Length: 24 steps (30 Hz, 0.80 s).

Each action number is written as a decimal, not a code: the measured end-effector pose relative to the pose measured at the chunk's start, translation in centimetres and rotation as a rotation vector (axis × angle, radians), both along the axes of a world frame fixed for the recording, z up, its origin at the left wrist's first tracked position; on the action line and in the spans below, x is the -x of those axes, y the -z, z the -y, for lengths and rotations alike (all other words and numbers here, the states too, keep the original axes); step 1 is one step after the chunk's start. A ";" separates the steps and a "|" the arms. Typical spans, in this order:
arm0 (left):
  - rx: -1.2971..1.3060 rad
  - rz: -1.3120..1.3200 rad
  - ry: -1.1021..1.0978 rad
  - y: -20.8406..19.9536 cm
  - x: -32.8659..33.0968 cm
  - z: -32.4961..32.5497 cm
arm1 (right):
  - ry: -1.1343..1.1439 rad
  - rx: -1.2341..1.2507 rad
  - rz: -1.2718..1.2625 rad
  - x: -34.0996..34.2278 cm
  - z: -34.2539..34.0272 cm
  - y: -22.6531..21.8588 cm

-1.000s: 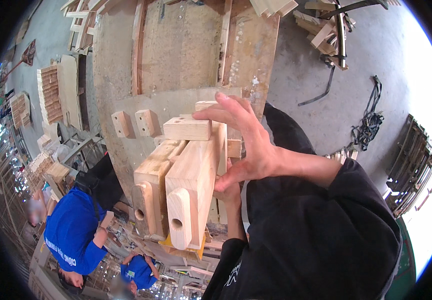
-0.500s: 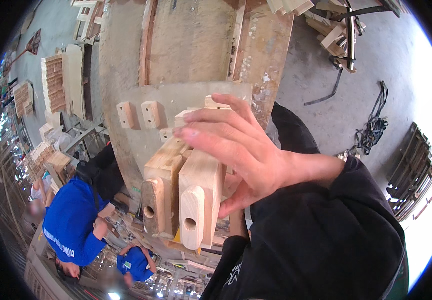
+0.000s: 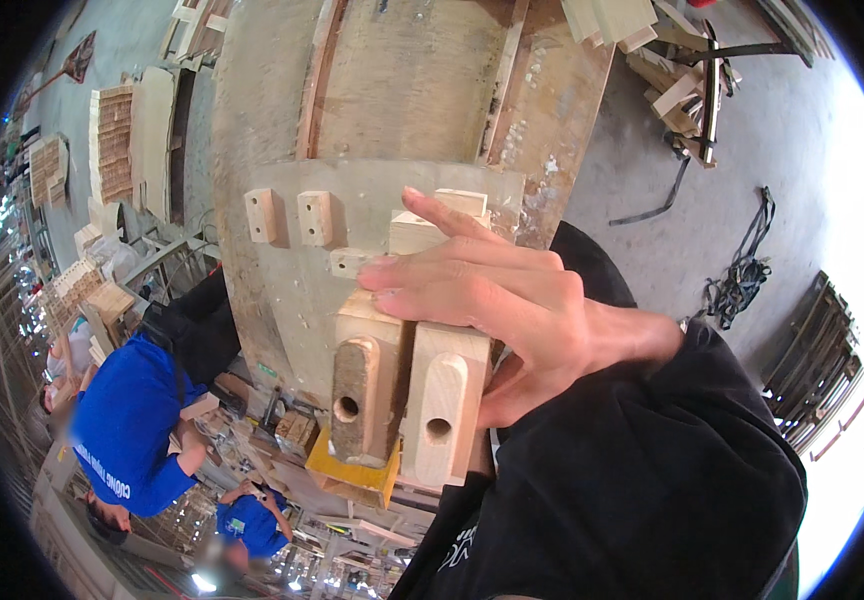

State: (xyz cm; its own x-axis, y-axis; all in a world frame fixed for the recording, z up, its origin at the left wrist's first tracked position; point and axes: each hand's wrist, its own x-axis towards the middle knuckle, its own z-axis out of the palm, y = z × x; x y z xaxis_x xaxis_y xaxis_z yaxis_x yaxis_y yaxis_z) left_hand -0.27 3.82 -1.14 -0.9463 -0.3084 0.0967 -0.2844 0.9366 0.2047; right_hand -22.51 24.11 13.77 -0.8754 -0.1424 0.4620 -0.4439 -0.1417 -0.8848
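Two pale wooden pieces stand side by side, each with a rounded tenon and a round hole on its near end: the left piece (image 3: 370,385), with a browner face, and the right piece (image 3: 452,400), cleaner and lighter. My right hand (image 3: 527,300) reaches over them from the right. Its fingertips lie on top at the far end of the left piece, and the thumb side is against the right piece's right flank; the index and middle fingers are close together, another finger stretches away. Of my left arm only a sliver of skin shows behind the right piece; that hand is hidden.
Small drilled wooden blocks (image 3: 315,218) stand on the worn workbench (image 3: 402,90), with more under my fingers. A yellow-edged support (image 3: 352,480) sits below the pieces. Two people in blue shirts (image 3: 137,420) work at lower left. Black straps (image 3: 742,270) and stacked wood (image 3: 817,345) lie on the floor at right.
The two wooden pieces have shifted rightward in view, and more of the yellow-edged support shows. My right hand's fingers have come lower onto their tops. The whole view has moved slightly too.
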 end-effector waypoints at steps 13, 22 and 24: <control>0.000 0.007 0.005 -0.5 -0.1 0.1 | 0.025 -0.110 -0.045 -0.2 -0.2 0.2; -0.004 0.019 0.015 -0.2 0.0 0.1 | -0.021 -0.089 -0.049 -0.6 -1.0 0.3; -0.007 0.023 0.018 -0.2 0.0 0.1 | -0.001 -0.074 -0.032 -0.8 -0.6 0.3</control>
State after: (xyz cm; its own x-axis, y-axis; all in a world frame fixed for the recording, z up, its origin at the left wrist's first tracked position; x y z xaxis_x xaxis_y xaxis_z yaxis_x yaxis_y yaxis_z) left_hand -0.30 3.75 -0.94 -0.9536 -0.2922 0.0725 -0.2725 0.9401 0.2048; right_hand -21.66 24.72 13.52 -0.8601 -0.1785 0.4778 -0.4719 -0.0770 -0.8783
